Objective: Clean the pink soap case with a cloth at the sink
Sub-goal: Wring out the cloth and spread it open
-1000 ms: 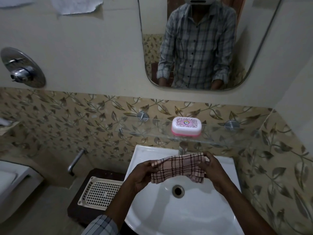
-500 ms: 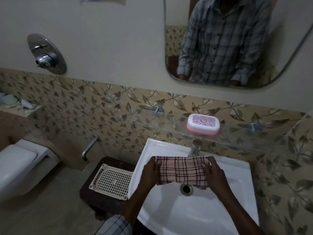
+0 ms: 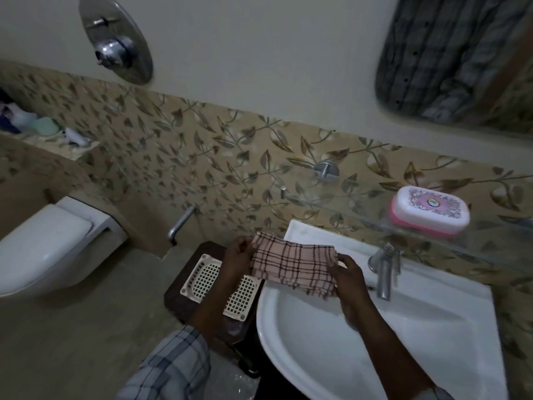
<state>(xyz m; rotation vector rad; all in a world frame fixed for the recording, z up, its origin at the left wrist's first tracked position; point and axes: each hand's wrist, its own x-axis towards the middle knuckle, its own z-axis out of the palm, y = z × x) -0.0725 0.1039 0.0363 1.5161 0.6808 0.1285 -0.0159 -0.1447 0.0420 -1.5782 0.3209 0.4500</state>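
Pinching the checked cloth (image 3: 294, 264) at both ends with left hand (image 3: 238, 259) and right hand (image 3: 347, 272), over the left rim of the sink (image 3: 418, 327). Leaving the pink soap case (image 3: 429, 210) shut, near the front edge of the glass shelf (image 3: 346, 207).

One cloth (image 3: 294, 264), one soap case (image 3: 429, 210), one sink (image 3: 418, 327), one tap (image 3: 385, 267).
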